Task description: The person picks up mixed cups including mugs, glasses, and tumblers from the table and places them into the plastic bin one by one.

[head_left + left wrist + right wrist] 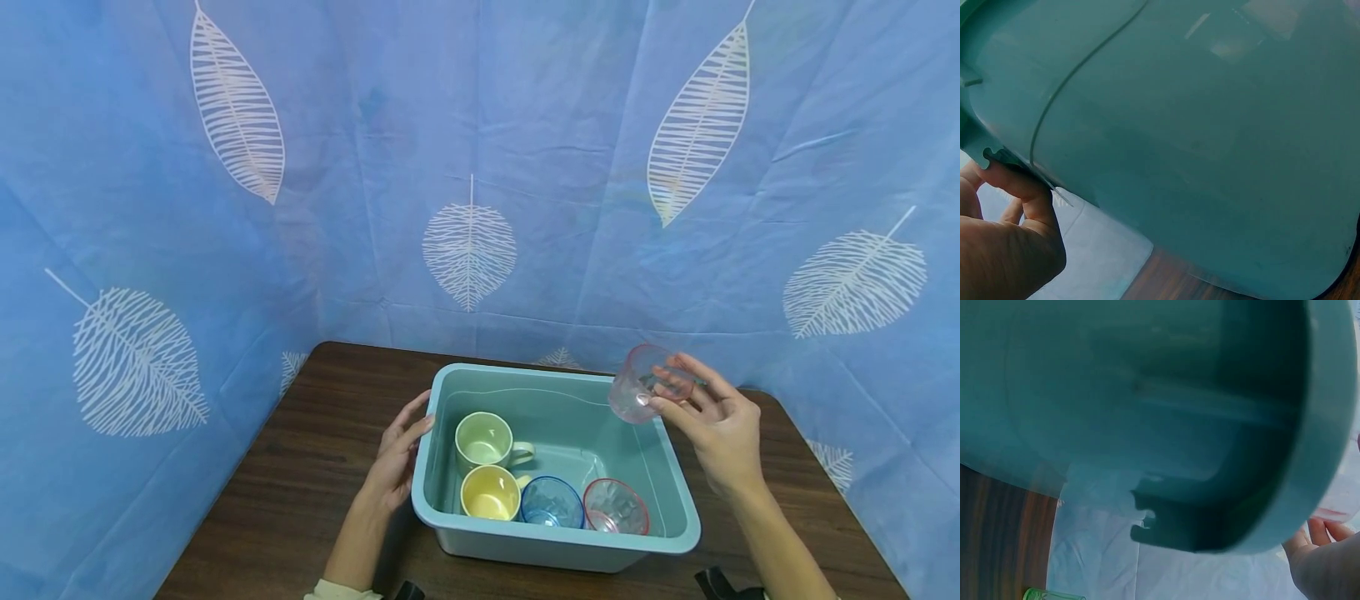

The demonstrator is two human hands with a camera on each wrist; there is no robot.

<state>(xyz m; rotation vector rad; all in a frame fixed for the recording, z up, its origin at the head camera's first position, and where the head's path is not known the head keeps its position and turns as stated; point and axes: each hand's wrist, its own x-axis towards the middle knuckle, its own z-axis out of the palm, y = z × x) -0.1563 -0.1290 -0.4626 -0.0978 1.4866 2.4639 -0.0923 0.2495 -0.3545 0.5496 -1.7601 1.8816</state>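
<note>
A blue-green plastic tub (570, 546) stands on the dark wooden table. My left hand (393, 458) grips its left rim; in the left wrist view the fingers (1025, 194) bend under the rim. Above the tub's back right corner, my right hand (716, 425) holds a clear pink-tinted cup (637, 379), tilted, between thumb and fingers. Inside the tub, a pale green mug (467, 458) sits behind a yellow mug (487, 498) at the left. To their right along the front wall are a blue-rimmed clear cup (551, 504) and a red-rimmed clear cup (617, 510).
The wooden table (277, 508) extends on both sides of the tub. Behind it hangs a blue cloth (555, 167) with white leaf prints. A green-rimmed clear thing (1054, 595) shows partly at the bottom of the right wrist view.
</note>
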